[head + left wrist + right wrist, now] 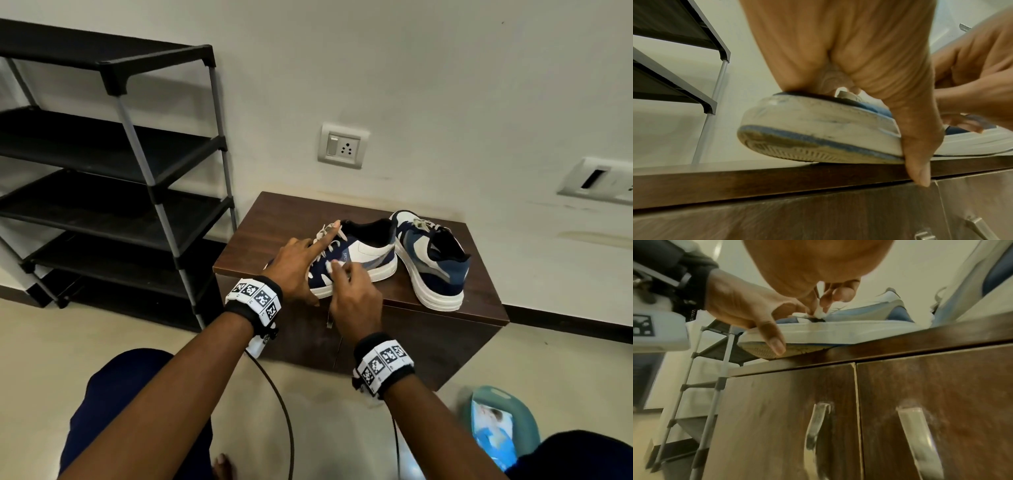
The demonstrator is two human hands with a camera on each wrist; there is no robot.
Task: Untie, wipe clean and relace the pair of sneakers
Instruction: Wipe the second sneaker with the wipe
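Note:
Two navy, blue and white sneakers stand on a dark wood cabinet [274, 222]. The near sneaker [363, 255] [818, 126] [838, 332] has its toe over the cabinet's left front edge. My left hand [296, 265] [859, 65] [740, 305] grips that toe, thumb down the white sole and index finger straight along the loose laces [329, 240]. My right hand [352, 294] [828, 296] pinches a small white wipe [334, 265] [820, 313] against the shoe's navy side. The second sneaker [435, 267] [982, 280] stands to the right, laces loose.
A black shoe rack [120, 171] stands left of the cabinet against the wall. A wall socket [342, 145] is above the shoes. A teal tub with a wipes pack [496, 431] sits on the floor at lower right. Metal door handles [816, 426] are on the cabinet front.

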